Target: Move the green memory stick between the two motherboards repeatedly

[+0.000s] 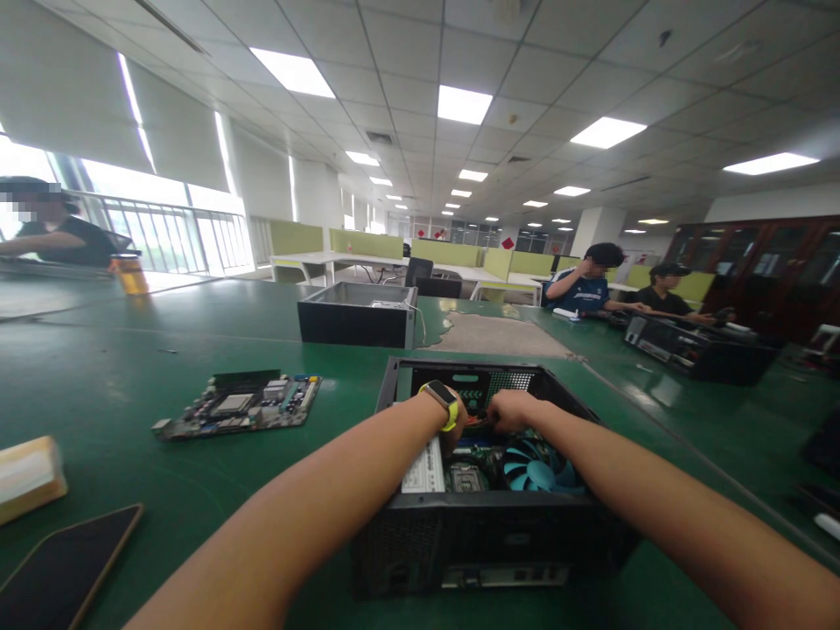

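A black computer case (512,500) lies on its side before me, its upper side uncovered. Both my hands reach inside it. My left hand (454,429), below a wristwatch with a yellow-green band (451,411), is down by the silver power supply (425,470); its fingers are hidden behind the wrist. Toward the middle of the case, my right hand (512,409) is closed with its fingers curled downward near some cables (473,420); what they grip is hidden. A fan with blue blades (539,475) sits beneath my right forearm. Part of a motherboard (467,477) shows beside it.
A loose motherboard (253,404) lies to the left on the green table (197,350). Nearer are a phone (72,569) and a tissue pack (30,477). Another open case (356,322) stands ahead. Other people sit at right (581,284) and far left (72,232).
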`<action>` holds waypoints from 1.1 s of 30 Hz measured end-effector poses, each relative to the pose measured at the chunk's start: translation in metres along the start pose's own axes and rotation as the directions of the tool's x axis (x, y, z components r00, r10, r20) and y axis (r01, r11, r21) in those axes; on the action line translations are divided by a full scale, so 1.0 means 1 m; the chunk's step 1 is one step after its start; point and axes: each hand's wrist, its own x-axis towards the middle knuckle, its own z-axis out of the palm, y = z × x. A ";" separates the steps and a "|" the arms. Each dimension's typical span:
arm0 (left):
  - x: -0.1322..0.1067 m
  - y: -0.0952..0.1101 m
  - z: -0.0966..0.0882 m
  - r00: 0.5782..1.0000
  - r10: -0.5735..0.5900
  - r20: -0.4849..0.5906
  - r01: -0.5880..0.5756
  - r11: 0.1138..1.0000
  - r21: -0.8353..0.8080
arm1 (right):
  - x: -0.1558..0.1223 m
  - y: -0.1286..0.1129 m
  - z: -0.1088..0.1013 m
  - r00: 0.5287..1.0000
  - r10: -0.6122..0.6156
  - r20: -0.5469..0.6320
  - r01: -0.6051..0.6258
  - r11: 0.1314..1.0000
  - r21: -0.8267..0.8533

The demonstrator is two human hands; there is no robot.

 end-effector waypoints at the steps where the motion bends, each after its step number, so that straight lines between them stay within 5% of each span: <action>1: -0.001 0.000 0.000 1.000 0.001 0.006 -0.001 1.000 0.000 | 0.000 0.000 0.000 1.000 -0.004 -0.001 0.004 1.000 0.001; 12: -0.007 0.003 -0.001 0.998 -0.009 0.065 0.011 1.000 -0.030 | 0.000 0.000 -0.001 1.000 0.011 0.003 -0.011 1.000 -0.012; 20: -0.005 0.002 0.002 0.997 -0.066 -0.030 0.058 0.975 -0.216 | -0.004 -0.002 -0.002 1.000 0.008 0.000 -0.008 1.000 -0.006; 26: -0.009 0.004 -0.001 0.997 0.019 0.068 -0.016 0.999 -0.050 | -0.006 -0.001 -0.004 1.000 0.005 -0.031 -0.005 1.000 0.003; 30: -0.036 0.007 -0.013 0.976 0.142 -0.165 -0.154 0.986 -0.058 | -0.009 -0.005 -0.011 0.992 0.052 -0.119 -0.055 0.998 -0.023; 31: -0.047 0.006 -0.018 0.941 0.205 -0.270 -0.238 0.967 -0.094 | -0.010 -0.007 -0.015 0.987 0.060 -0.148 -0.065 0.998 -0.027; 33: -0.070 0.000 -0.025 0.802 0.304 -0.514 -0.446 0.878 -0.176 | -0.013 -0.014 -0.027 0.972 0.081 -0.220 -0.085 0.996 -0.012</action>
